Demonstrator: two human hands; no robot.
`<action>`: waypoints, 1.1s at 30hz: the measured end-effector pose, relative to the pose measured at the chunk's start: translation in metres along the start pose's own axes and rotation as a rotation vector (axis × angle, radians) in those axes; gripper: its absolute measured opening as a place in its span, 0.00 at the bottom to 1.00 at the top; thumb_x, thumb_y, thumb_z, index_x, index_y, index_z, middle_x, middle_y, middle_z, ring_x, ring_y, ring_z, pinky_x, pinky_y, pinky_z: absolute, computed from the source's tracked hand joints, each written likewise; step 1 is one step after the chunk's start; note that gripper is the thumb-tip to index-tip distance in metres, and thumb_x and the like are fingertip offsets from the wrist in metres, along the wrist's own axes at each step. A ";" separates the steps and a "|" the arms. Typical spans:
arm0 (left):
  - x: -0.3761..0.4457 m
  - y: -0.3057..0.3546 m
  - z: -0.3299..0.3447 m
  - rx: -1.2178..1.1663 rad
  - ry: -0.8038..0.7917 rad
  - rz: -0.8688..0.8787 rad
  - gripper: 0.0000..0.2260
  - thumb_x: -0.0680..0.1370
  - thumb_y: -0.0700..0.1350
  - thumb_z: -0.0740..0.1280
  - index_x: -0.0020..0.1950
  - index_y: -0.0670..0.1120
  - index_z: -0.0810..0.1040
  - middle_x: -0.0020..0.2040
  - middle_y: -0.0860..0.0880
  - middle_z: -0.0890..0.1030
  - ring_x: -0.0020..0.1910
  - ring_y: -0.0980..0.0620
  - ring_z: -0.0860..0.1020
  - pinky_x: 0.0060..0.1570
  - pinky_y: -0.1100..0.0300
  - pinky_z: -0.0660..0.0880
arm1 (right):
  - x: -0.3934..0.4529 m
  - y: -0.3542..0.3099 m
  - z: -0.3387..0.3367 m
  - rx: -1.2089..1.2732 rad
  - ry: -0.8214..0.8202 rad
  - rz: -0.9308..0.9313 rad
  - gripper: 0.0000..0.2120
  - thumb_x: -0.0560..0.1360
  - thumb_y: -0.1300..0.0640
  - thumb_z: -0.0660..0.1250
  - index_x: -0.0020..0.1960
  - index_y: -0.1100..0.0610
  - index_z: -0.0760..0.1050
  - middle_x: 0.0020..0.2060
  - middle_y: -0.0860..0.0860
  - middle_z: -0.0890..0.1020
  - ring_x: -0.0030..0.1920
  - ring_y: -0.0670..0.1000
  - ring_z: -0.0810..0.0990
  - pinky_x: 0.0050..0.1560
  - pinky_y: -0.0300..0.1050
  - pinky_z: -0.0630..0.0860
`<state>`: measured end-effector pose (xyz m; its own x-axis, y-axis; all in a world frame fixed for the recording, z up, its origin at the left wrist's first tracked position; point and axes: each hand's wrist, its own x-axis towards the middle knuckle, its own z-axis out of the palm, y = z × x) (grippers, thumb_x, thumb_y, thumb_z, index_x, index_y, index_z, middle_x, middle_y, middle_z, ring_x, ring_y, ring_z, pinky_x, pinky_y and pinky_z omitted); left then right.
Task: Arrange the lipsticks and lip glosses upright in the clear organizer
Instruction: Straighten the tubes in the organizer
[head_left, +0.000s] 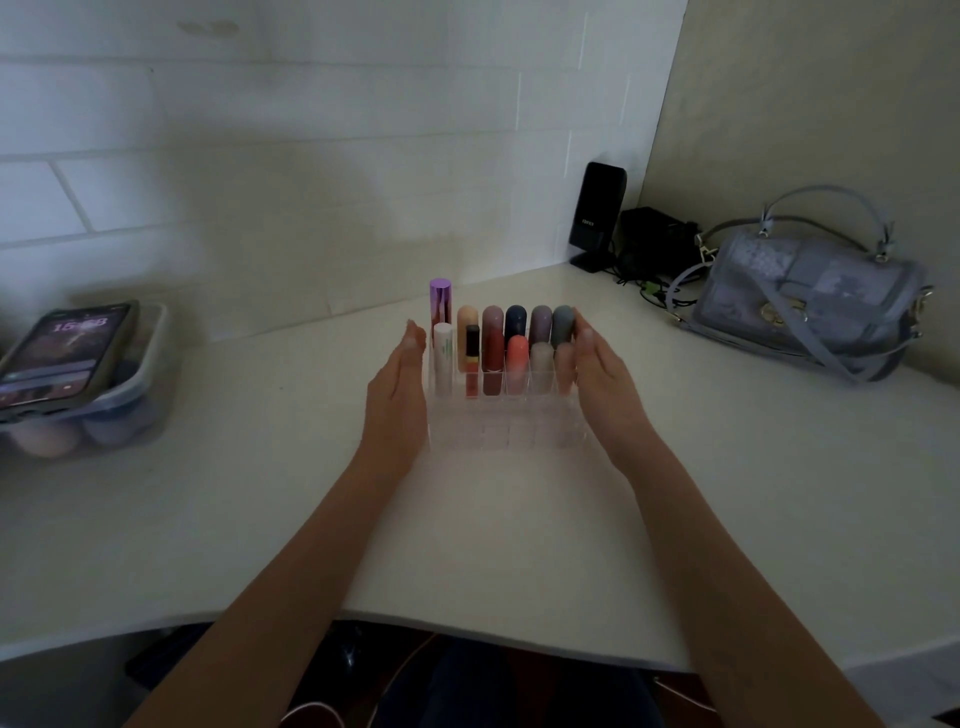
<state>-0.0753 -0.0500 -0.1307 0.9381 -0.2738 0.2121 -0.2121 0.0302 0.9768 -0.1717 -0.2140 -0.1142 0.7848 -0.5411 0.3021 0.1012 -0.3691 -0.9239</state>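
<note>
A clear organizer (506, 428) stands on the white table between my hands. Several lipsticks and lip glosses stand upright in its back rows: a tall purple-capped gloss (440, 304) at the far left, a white tube (443, 358) in front of it, then peach, maroon, navy, mauve and grey tubes, with a coral one (517, 361) in the second row. The front rows hold nothing. My left hand (397, 384) lies flat with straight fingers against the organizer's left side. My right hand (597, 374) lies the same way against its right side.
A phone (65, 351) rests on a clear plastic box (130, 410) at the left. A grey handbag (810, 296) sits at the right, with a black speaker (597, 215) and cables in the back corner. The table's front edge (467, 631) runs below my forearms.
</note>
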 end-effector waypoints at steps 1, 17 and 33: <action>-0.002 0.001 0.002 0.020 -0.014 -0.016 0.19 0.81 0.58 0.55 0.62 0.50 0.78 0.58 0.52 0.80 0.58 0.56 0.77 0.65 0.52 0.70 | -0.001 -0.001 0.001 0.005 -0.009 -0.004 0.21 0.83 0.45 0.47 0.70 0.50 0.68 0.48 0.43 0.76 0.54 0.44 0.74 0.60 0.42 0.70; 0.012 -0.011 -0.051 0.402 -0.126 -0.010 0.54 0.63 0.41 0.80 0.77 0.42 0.46 0.72 0.46 0.68 0.69 0.48 0.68 0.66 0.50 0.68 | 0.021 -0.008 0.068 0.108 -0.159 0.275 0.24 0.79 0.40 0.53 0.66 0.55 0.60 0.62 0.52 0.73 0.60 0.52 0.74 0.65 0.54 0.72; 0.060 -0.024 -0.139 0.488 0.389 0.181 0.36 0.62 0.36 0.79 0.65 0.44 0.67 0.59 0.50 0.75 0.57 0.55 0.74 0.53 0.67 0.71 | 0.072 -0.037 0.214 0.097 -0.366 0.166 0.32 0.76 0.35 0.52 0.70 0.57 0.66 0.65 0.53 0.75 0.64 0.54 0.74 0.65 0.51 0.70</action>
<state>0.0241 0.0665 -0.1373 0.8872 0.0653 0.4567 -0.3901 -0.4223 0.8182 0.0119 -0.0777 -0.1087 0.9592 -0.2765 0.0598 -0.0017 -0.2172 -0.9761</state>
